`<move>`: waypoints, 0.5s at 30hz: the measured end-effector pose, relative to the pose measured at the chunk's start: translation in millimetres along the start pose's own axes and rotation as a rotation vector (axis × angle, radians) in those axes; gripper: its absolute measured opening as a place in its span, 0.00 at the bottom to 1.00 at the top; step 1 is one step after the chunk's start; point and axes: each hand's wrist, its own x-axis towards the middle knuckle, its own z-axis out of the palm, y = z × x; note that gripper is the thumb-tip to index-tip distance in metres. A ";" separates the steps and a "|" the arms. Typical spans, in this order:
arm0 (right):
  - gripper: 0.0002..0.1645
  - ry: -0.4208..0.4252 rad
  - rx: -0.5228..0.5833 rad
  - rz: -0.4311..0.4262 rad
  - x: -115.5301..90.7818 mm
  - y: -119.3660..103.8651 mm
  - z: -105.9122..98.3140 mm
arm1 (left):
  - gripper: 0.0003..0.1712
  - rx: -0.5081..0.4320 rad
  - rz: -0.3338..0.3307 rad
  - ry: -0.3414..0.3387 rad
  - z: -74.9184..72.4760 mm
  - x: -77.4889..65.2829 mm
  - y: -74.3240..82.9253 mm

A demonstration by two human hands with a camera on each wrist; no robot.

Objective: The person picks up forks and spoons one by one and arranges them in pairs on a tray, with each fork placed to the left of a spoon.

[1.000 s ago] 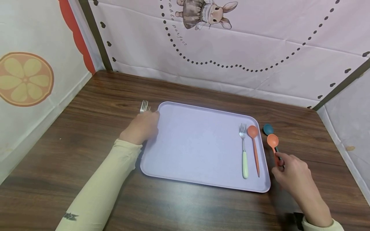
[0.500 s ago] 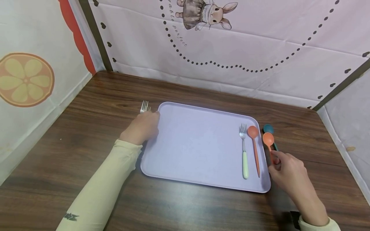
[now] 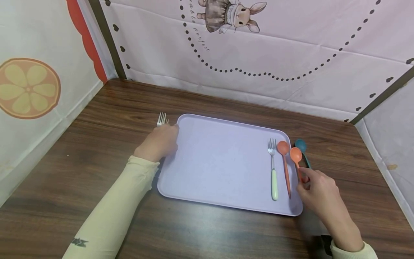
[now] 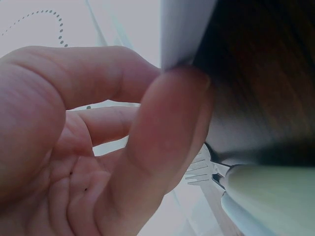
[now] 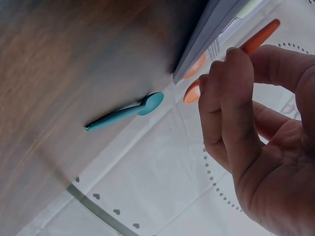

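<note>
My left hand (image 3: 157, 144) pinches the left rim of a lilac tray (image 3: 220, 165) between thumb and fingers. Beside it on the table lie forks (image 3: 161, 119), mostly hidden by the hand in the head view; pale green and light blue handles show in the left wrist view. My right hand (image 3: 320, 190) pinches an orange spoon (image 3: 295, 154) by its handle, its bowl over the tray's right rim. On the tray's right side lie a fork with a pale green handle (image 3: 274, 185) and a darker orange spoon (image 3: 283, 148), side by side.
A teal spoon (image 5: 151, 103) lies on the dark wooden table (image 3: 106, 169), just right of the tray. Printed cloth walls (image 3: 275, 54) stand along the back and both sides of the table.
My right hand has moved left with the orange spoon, from over the teal spoon to the tray's right rim. The left hand and the tray have stayed in place.
</note>
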 end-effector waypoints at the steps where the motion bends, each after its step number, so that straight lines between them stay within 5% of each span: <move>1: 0.20 -0.001 -0.001 -0.001 0.0 -0.2 0.2 | 0.13 -0.001 0.001 -0.001 -0.1 0.0 0.0; 15: 0.23 -0.021 0.014 -0.006 0.7 -4.9 0.5 | 0.14 -0.001 0.001 -0.005 0.1 -0.5 0.6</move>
